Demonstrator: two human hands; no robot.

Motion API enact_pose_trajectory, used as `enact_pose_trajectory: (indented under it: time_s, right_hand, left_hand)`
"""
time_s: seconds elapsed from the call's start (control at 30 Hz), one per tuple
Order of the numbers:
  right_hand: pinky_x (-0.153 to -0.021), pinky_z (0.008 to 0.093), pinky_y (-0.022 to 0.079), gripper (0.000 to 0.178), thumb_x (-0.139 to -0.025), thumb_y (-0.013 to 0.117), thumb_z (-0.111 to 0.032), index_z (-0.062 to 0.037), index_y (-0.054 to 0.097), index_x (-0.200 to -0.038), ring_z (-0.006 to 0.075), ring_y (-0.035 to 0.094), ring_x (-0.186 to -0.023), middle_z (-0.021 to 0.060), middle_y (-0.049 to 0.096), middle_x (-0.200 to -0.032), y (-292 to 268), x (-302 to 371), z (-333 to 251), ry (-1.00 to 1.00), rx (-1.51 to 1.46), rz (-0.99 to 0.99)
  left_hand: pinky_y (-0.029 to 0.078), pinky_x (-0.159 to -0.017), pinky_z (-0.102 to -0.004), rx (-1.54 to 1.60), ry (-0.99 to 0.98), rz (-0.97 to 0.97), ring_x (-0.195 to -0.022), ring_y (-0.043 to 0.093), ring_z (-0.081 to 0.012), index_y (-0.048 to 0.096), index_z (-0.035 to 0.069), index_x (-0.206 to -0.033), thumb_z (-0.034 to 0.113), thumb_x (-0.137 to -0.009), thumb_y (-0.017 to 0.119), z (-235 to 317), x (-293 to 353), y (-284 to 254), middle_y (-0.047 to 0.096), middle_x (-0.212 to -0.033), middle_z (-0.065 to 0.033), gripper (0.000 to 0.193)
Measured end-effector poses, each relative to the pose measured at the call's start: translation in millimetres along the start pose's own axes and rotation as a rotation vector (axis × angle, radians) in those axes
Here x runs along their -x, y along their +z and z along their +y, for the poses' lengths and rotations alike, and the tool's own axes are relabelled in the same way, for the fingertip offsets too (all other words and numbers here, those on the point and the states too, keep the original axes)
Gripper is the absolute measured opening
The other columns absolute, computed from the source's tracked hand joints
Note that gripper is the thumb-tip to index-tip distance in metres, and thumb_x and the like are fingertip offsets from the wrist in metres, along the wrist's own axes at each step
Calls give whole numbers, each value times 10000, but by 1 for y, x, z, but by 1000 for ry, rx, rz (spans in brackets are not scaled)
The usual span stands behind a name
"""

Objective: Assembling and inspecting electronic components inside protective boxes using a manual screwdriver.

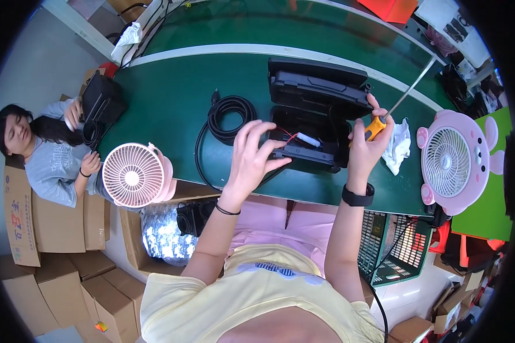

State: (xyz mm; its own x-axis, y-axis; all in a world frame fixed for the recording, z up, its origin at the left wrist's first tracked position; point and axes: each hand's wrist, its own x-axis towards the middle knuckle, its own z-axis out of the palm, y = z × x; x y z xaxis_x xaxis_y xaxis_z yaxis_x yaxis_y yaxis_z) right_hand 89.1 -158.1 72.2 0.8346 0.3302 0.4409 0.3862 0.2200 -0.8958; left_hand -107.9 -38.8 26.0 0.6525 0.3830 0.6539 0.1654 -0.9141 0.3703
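A black plastic box (309, 154) lies on the green table in front of me, its hinged lid (320, 86) raised on the far side. Inside it are thin red wires and a small white cylindrical part (308, 139). My left hand (249, 151) is at the box's left front corner, fingers apart, the fingertips at its edge. In my right hand (369, 146) is a screwdriver (376, 127) with a yellow-and-black handle, its long shaft pointing up and away to the right. That hand is at the box's right side. A coiled black cable (230, 117) lies left of the box.
Pink fans stand at both sides, a round one (133, 176) left and an animal-shaped one (453, 160) right. Crumpled white tissue (397, 147) lies right of the box. A co-worker (54, 148) at the left handles another black box (103, 98). A green crate (392, 246) is below the table.
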Motion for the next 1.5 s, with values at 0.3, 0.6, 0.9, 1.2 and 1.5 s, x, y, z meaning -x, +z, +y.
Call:
enact_pose_trajectory:
  time_s: [0.3,0.6,0.9,1.2,1.5]
  right_hand:
    - [-657,210,532,284,-891,571,85,-75,501,-1115,233,587,-1277,165,660,-1269,-24,15,-14,51,45,-133]
    - [-663,207,510,143,-941,634,-19,-54,578,-1067,162,711,-1008,184,698,-1188,-25,39,2,79,106,-133]
    - [-540,164,475,166,-964,628,-45,-52,561,-1115,153,714,-983,226,609,-1344,-27,36,20,99,28,-127]
    - [-544,162,480,166,-964,633,-52,-54,562,-1114,162,714,-994,225,579,-1384,-25,35,22,111,-7,-128]
    - [-537,161,466,177,-958,633,-41,-64,561,-1118,84,683,-847,210,579,-1389,-21,28,19,151,-52,-137]
  left_hand:
    - [533,-961,-441,279,-318,91,-1239,538,-353,478,75,-1324,129,-727,879,10,4,21,371,-1471,-159,721]
    - [423,-1136,-444,691,-445,324,-1331,469,-339,358,61,-1223,-12,-839,756,14,-7,46,315,-1498,-201,559]
    - [490,-1026,-391,416,-366,139,-1270,519,-331,537,52,-1186,-5,-864,702,17,0,26,399,-1432,-202,366]
    - [403,-1087,-414,650,-461,271,-1294,492,-329,588,97,-1269,97,-937,650,28,-15,16,404,-1432,-182,338]
    - [364,-1110,-464,727,-440,235,-1341,442,-322,541,87,-1227,139,-879,738,-5,-32,28,427,-1426,-156,403]
